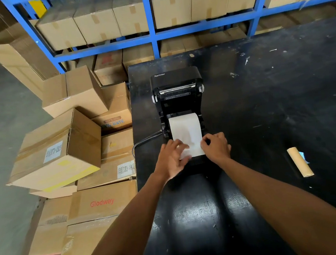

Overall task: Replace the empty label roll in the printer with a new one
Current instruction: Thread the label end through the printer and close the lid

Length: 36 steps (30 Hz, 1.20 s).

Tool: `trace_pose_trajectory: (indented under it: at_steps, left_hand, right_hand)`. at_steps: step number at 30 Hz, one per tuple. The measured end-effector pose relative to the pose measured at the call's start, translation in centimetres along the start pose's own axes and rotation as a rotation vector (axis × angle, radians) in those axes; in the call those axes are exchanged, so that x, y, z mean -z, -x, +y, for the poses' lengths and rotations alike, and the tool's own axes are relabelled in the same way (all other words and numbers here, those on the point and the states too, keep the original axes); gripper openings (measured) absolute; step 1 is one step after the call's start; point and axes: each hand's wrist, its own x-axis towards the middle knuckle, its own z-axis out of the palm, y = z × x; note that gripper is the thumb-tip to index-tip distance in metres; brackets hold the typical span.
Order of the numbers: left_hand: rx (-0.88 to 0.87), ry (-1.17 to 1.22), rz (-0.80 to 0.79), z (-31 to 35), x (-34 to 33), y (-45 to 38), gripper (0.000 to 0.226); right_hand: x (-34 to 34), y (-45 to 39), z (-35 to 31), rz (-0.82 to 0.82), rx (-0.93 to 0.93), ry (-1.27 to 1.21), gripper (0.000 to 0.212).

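Note:
A black label printer (pixel 176 82) stands on the black table with its lid tipped open toward the back. A new white label roll (pixel 185 123) lies in its bay, and a strip of paper runs from it toward me over the front edge. My left hand (pixel 170 157) pinches the strip's left front corner. My right hand (pixel 215 146) holds the strip's right edge. Both hands rest at the printer's front. The empty brown cardboard core (pixel 300 161) lies on the table to the right, apart from the printer.
The black table (pixel 262 98) is scuffed, with small paper scraps at the back right. A cable (pixel 144 141) leaves the printer's left side. Stacked cardboard boxes (pixel 63 148) crowd the floor on the left. Blue shelving (pixel 153 37) full of boxes stands behind.

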Motion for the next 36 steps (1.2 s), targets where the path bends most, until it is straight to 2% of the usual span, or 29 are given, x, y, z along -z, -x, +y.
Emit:
trace_pose_trajectory:
  at_steps: [2, 6, 8, 12, 19, 22, 28, 36]
  left_hand:
    - [-0.070, -0.086, -0.074, -0.5, -0.4, 0.6, 0.038]
    - [-0.009, 0.003, -0.047, -0.6, -0.1, 0.7, 0.032]
    - [0.010, 0.027, -0.065, -0.5, 0.1, 0.5, 0.028]
    - [0.027, 0.062, -0.070, 0.0, 0.5, 0.3, 0.022]
    - [0.009, -0.049, -0.060, 0.7, 0.8, 0.2, 0.019]
    - [0.063, 0.023, -0.009, 1.2, 0.7, 0.4, 0.019]
    - [0.026, 0.132, -0.039, 1.4, 1.1, 1.0, 0.017]
    - [0.050, 0.258, -0.041, 0.9, 1.8, 3.3, 0.014]
  right_hand:
    - [0.1, 0.1, 0.0, 0.004, 0.014, -0.006, 0.012]
    - [0.2, 1.4, 0.6, 0.060, 0.114, -0.120, 0.026]
    - [0.3, 2.1, 1.2, 0.049, 0.225, -0.147, 0.026]
    - [0.3, 2.8, 2.5, -0.036, 0.421, 0.001, 0.028]
    - [0.4, 3.1, 3.0, -0.028, 0.450, 0.049, 0.019]
    - [0.8, 3.3, 2.9, -0.065, 0.497, 0.066, 0.020]
    - [1.2, 3.5, 2.6, -0.035, 0.443, 0.079, 0.014]
    - [2.0, 5.0, 3.4, -0.074, 0.494, 0.117, 0.013]
